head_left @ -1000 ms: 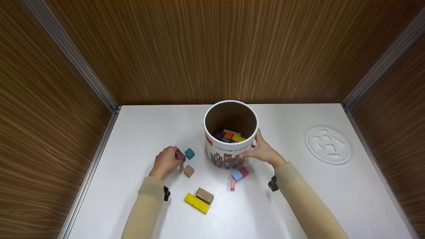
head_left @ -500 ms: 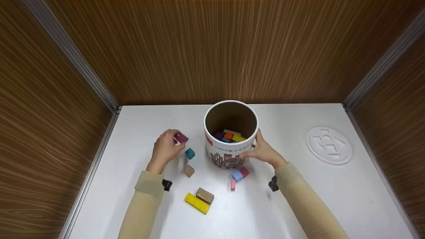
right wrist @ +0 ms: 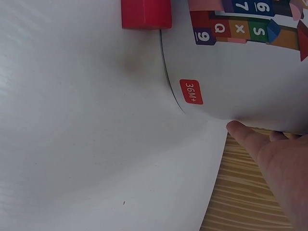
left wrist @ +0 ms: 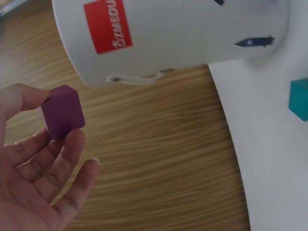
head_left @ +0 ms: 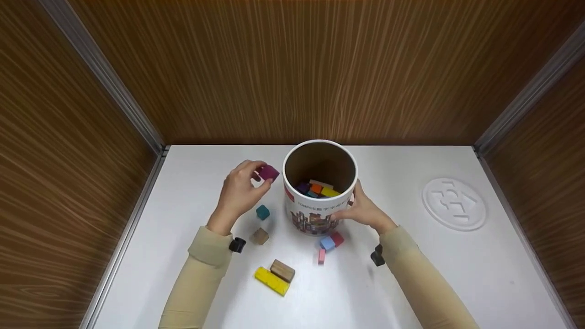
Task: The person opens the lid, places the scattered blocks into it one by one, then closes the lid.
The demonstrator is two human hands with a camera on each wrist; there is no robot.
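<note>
Left hand (head_left: 237,194) pinches a purple cube (head_left: 268,173) beside the tub's (head_left: 315,214) rim at frame centre, while right hand (head_left: 363,209) grips its side.

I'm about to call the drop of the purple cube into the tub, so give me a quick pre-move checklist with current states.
1. Purple cube pinched by the left hand: ok, thumb and fingers hold it in the left wrist view.
2. Cube over the tub opening: not ok, it is just outside the left rim.
3. Tub steadied: ok, right hand grips its side.
4. Tub upright, mouth open: ok.
5. Room inside: ok, blocks lie only at the bottom.
6. Teal cube clear of the left hand: ok, on the table below it.
</note>
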